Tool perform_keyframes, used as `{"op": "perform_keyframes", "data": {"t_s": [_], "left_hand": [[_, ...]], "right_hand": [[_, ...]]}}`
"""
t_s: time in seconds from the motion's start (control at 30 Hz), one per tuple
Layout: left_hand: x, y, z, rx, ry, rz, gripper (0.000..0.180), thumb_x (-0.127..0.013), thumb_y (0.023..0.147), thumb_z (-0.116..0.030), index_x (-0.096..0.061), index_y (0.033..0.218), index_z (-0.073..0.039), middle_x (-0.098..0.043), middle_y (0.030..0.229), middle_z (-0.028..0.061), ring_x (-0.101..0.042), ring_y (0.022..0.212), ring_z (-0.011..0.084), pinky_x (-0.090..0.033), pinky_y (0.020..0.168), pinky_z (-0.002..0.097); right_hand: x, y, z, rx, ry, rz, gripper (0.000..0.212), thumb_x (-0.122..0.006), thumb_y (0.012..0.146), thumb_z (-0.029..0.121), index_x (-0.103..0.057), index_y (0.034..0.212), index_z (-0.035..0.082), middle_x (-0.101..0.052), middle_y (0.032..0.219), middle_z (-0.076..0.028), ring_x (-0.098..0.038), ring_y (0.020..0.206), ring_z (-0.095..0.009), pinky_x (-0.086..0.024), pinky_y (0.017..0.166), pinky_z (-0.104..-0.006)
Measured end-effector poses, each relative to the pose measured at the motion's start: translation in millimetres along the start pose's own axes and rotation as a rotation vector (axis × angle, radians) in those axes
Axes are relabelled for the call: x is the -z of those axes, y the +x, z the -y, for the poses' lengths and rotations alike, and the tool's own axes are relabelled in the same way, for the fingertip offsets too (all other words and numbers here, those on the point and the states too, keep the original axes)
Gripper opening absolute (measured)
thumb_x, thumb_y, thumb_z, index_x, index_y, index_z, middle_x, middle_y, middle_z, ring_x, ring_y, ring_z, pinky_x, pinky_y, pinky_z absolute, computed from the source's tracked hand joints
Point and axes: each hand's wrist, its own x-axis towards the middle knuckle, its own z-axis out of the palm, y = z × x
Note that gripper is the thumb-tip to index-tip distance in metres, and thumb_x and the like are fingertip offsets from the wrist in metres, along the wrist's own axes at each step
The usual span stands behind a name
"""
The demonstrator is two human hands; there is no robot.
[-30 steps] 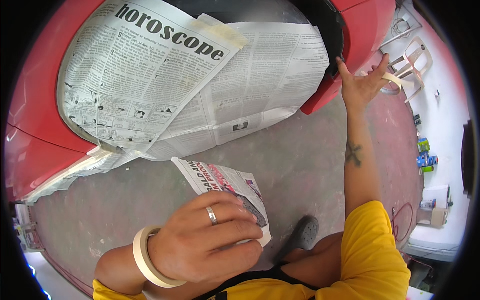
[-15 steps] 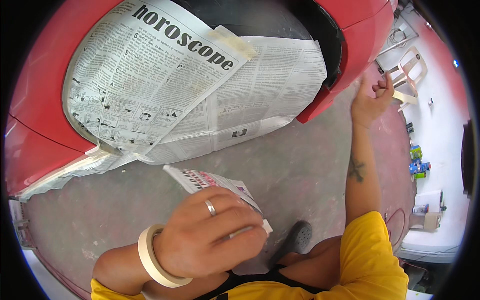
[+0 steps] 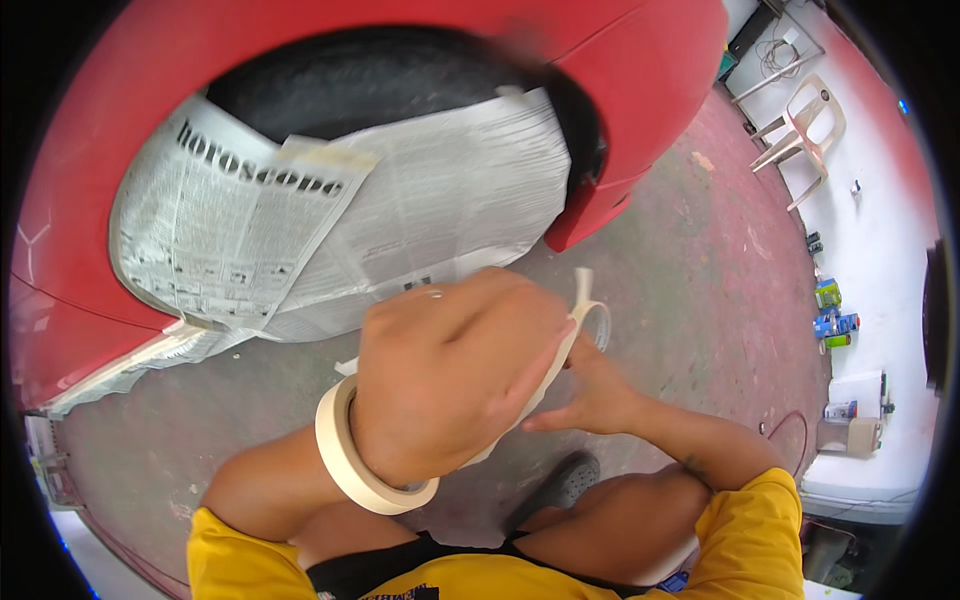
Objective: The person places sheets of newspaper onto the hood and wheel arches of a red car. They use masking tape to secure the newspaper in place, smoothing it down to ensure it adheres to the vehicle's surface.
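Observation:
My left hand [image 3: 450, 370], a ring on one finger, is closed on a folded newspaper sheet [image 3: 346, 367], mostly hidden behind it. Around my left wrist hangs a roll of masking tape [image 3: 345, 450]. A pale tape strip [image 3: 545, 385] runs along the far side of that hand, its loose end sticking up. Close on the right, my right hand [image 3: 605, 395] holds a second masking tape roll [image 3: 600, 318] at its fingers, with the thumb apart. Ahead, taped newspaper [image 3: 420, 190] covers most of a black tire [image 3: 370, 80] in a red car body [image 3: 640, 60].
A plastic chair [image 3: 815, 120] stands by the white wall at the far right. Several cans [image 3: 828, 325] and a box [image 3: 850, 435] line that wall. My shoe [image 3: 570, 480] rests on the stained concrete floor [image 3: 690, 310].
My right hand has swung in from the far right, bringing its tape roll beside my left hand. The left hand has turned and now hides most of its newspaper. The view has shifted.

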Motion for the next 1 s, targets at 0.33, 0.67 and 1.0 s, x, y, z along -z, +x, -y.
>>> {"op": "perform_keyframes", "data": {"t_s": [0.33, 0.67, 1.0], "left_hand": [[-54.9, 42.6, -74.5, 0.438, 0.089, -0.430, 0.026, -0.088, 0.082, 0.005, -0.069, 0.097, -0.005, -0.075, 0.089, 0.0096, -0.070, 0.071, 0.0144, -0.053, 0.059, 0.0263], [-41.7, 63.3, -122.7, 0.319, 0.146, -0.494, 0.030, -0.083, 0.086, 0.006, -0.062, 0.105, -0.004, -0.072, 0.092, 0.0097, -0.066, 0.077, 0.0154, -0.054, 0.068, 0.0293], [-236.5, -60.4, 82.5, 1.325, -0.720, -0.745, 0.030, -0.081, 0.098, -0.009, -0.059, 0.116, -0.001, -0.068, 0.094, 0.0035, -0.063, 0.083, 0.0100, -0.052, 0.073, 0.0285]], "right_hand": [[89.6, -17.0, -21.7, -0.071, 0.081, -0.160, 0.069, -0.096, 0.075, 0.028, -0.067, 0.136, 0.011, -0.058, 0.126, -0.023, -0.062, 0.116, -0.042, -0.053, 0.099, -0.0500], [113.1, 12.0, -138.3, 0.023, 0.085, -0.538, 0.024, -0.078, 0.081, -0.001, -0.082, 0.104, 0.006, -0.062, 0.113, -0.017, -0.062, 0.113, -0.037, -0.050, 0.100, -0.0457], [374.6, -28.6, -106.4, 0.026, -0.574, -0.259, 0.015, -0.085, 0.082, 0.002, -0.079, 0.095, 0.003, -0.059, 0.117, -0.014, -0.063, 0.102, -0.030, -0.050, 0.089, -0.0426]]}}
